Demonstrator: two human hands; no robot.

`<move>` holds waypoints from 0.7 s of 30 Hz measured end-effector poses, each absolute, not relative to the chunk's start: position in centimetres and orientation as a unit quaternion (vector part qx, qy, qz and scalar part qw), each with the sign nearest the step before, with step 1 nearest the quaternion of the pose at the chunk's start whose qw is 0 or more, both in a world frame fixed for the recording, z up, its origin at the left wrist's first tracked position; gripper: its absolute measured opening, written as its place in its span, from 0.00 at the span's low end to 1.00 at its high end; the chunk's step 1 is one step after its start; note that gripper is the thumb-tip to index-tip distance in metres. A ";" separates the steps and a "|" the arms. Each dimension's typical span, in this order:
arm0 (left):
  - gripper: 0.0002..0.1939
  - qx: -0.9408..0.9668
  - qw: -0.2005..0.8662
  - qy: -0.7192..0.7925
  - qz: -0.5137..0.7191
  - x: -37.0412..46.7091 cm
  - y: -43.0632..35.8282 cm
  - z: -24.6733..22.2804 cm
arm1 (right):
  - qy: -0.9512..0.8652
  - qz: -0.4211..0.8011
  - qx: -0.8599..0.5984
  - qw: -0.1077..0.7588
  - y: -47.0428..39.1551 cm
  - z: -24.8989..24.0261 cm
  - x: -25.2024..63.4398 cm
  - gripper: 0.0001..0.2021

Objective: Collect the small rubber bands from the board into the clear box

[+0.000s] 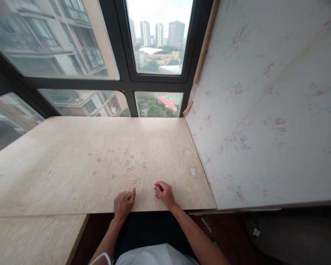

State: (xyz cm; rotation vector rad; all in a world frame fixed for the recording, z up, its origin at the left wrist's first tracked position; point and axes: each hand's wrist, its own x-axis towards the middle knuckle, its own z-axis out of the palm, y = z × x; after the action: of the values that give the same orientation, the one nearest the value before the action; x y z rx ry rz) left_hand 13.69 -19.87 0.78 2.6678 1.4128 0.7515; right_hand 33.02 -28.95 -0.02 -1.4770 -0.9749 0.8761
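Over 20 thin rings lie flat on the pale, marbled worktop, loosely scattered across its middle; most look dull, 1 is pinkish-red, and some touch or nearly touch. Just nearer the person, the left hand is nearest the closest 2 rings, its fingers curled and thumb pointing away from the body. The right hand is to their right, fingers bent inward. Whether either grip is closed, or on anything, I cannot tell. By the worktop's right edge lie 2 small clear pieces, the nearer with a white patch; whether they are containers is unclear. Beyond stands a dark-framed window showing buildings and trees. A flowered wall rises on the right, above a dark reddish floor.
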 end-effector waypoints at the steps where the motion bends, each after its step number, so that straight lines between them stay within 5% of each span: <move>1: 0.28 0.856 0.013 0.457 0.241 13.7 -19.9 0.7 | -0.414 0.373 -0.622 0.550 -29.0 0.0 33.0 0.11; 21: 0.26 0.836 0.005 0.500 0.225 13.7 -20.1 0.1 | -0.467 0.390 -0.665 0.433 -23.4 2.1 35.7 0.18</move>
State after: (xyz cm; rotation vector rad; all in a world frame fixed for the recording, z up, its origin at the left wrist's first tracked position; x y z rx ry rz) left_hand 13.73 -20.12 0.12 2.6190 1.5654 0.7046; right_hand 35.72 -23.41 2.06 -1.6577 -1.1647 0.9715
